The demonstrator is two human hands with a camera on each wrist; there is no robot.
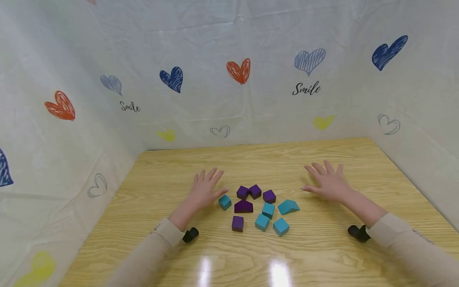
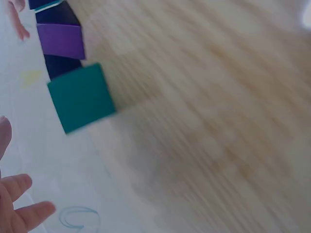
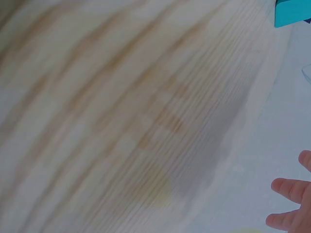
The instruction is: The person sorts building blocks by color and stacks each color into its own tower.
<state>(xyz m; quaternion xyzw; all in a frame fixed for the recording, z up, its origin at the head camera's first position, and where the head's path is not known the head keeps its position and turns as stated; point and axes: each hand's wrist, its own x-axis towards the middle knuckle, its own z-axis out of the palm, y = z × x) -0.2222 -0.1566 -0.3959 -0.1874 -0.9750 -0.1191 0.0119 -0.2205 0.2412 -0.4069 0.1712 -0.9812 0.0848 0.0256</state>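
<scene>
In the head view my left hand point(image 1: 204, 189) is spread with straight fingers, its thumb beside a blue cube point(image 1: 224, 202); that cube looks teal in the left wrist view. My right hand point(image 1: 330, 184) is spread too, right of the blocks and apart from them. Neither hand holds anything. Between them lie several purple cubes point(image 1: 238, 223), a purple roof-shaped block point(image 1: 243, 206), more blue cubes point(image 1: 262, 222) and a blue wedge-like block point(image 1: 288, 207). The wedge is the block nearest my right hand. Only a few fingertips show in each wrist view.
The blocks lie loose on a wood-grain table point(image 1: 172, 259). A white cloth point(image 1: 201, 107) printed with hearts and "Smile" borders the back and sides. Each wrist carries a small black camera, as on the left wrist point(image 1: 191, 234). Light glares off the table's front.
</scene>
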